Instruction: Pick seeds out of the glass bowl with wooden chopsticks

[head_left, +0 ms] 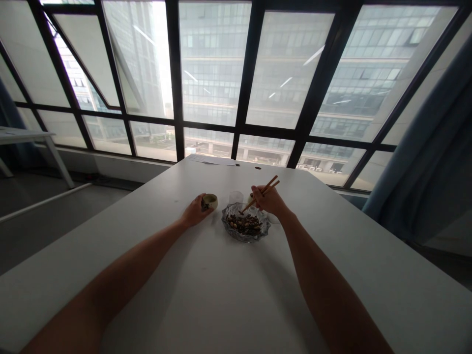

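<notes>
On the bench [221, 285], the dish [246, 223] lies just before our right grip [271, 200], which has the chopsticks [272, 184]; the cup [209, 201] sits in our left grip [193, 212], a glass [235, 196] between them.

Left forearm [121, 275] and right forearm [313, 280]: both bare along their whole visible length, broad at the lower edge and tapering to narrow wrists. Left hand [193, 212] and right hand [271, 200]: bare; finger detail too small to tell.

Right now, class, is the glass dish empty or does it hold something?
Not empty: a pile of small brown and tan pieces lies in the glass dish, below the tips of the chopsticks.
</notes>
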The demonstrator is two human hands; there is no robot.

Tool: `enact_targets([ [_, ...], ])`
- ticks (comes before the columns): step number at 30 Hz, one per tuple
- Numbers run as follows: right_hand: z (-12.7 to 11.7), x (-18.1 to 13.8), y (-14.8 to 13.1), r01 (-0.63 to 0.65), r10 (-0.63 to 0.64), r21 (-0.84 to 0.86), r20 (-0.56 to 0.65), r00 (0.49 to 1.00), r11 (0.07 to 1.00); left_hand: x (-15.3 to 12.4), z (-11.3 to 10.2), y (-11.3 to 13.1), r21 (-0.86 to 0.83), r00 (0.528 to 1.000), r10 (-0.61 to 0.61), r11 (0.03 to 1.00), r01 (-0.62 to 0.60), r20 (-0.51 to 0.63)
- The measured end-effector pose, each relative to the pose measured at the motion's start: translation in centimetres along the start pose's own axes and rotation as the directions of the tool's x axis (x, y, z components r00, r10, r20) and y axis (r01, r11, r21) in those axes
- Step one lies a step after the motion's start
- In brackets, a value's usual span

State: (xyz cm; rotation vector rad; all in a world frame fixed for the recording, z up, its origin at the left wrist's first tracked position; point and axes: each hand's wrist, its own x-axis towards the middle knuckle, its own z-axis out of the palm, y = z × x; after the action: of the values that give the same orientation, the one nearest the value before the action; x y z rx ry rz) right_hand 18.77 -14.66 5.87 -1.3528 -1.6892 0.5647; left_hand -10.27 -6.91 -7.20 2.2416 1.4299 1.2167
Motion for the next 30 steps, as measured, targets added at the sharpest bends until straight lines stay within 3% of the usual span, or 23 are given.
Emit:
enact_targets([
  [6,-0.8,0.8,0.5,-0.135,0.141,0.05,-0.156,0.978,0.99,0.0,0.1,-0.1,0.006,1.0,-0.012,1.0,0.012,-0.004],
  [10,-1.5,0.9,0.5,-0.154,0.166,0.07,-0.224,0.96,0.986,-0.2,-0.2,0.5,0.072,0.999,0.027,0.997,-0.024,-0.032],
  [13,-1.9,0.8,0.5,-0.131,0.143,0.064,-0.253,0.957,0.989,0.6,-0.7,2.4,0.178,0.992,0.115,0.979,-0.102,-0.06],
  [16,-2.2,0.6,0.5,-0.097,0.109,0.056,-0.274,0.955,0.994,2.5,-0.5,5.2,0.22,0.987,0.161,0.963,-0.156,-0.005],
  [22,-3.0,0.6,0.4,-0.021,0.033,0.039,-0.32,0.947,0.999,7.0,3.2,9.5,0.219,0.969,0.017,0.973,-0.073,0.245],
  [26,-3.5,0.5,0.2,0.032,-0.017,0.039,-0.34,0.94,0.999,8.4,5.7,9.6,0.21,0.961,-0.008,0.976,-0.052,0.276],
  [30,-3.3,0.4,0.3,0.093,-0.069,0.049,-0.358,0.931,0.995,8.8,6.2,9.3,0.177,0.968,0.047,0.98,-0.092,0.246],
])
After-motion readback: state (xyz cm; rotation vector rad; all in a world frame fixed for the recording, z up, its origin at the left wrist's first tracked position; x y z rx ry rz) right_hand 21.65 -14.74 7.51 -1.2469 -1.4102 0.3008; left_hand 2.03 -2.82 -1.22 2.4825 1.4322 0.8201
